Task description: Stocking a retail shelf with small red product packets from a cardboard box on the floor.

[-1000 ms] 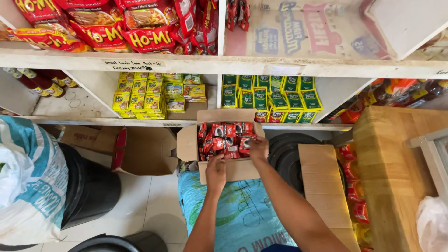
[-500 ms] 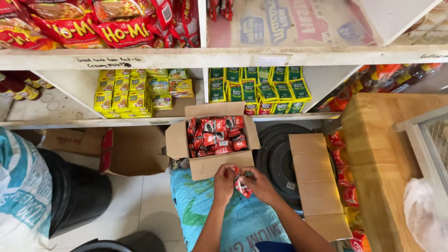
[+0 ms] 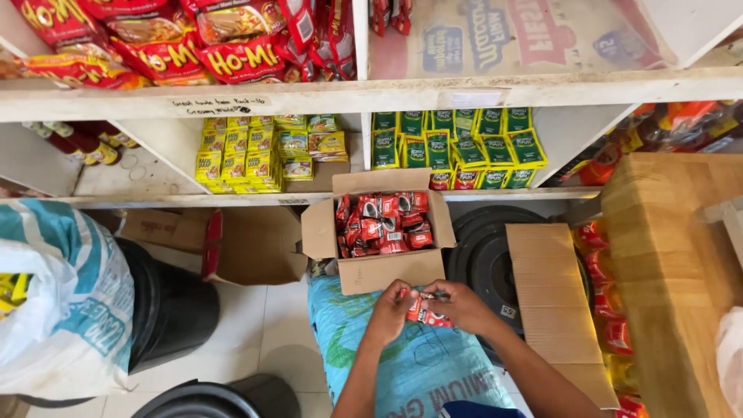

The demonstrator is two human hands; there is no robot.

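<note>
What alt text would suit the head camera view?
Both hands, left hand and right hand, hold small red sachets over a blue woven sack, beside an open cardboard box of red sachets under stocked shop shelves.

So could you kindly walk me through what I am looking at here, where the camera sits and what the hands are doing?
There is no machine here: a person wears one camera on the head, so the picture looks down past their forearms at their own two bare hands. The left hand and the right hand meet over a blue-green woven sack and share a grip on a few small red sachets. Just beyond the hands, an open cardboard box rests on the sack's far end and is filled with more red sachets of the same kind. Behind it runs a white shelf with yellow packets and green packets; the shelf above holds large red noodle bags. To the left stand a black bin and a white and teal sack. A wooden counter is at right.
</note>
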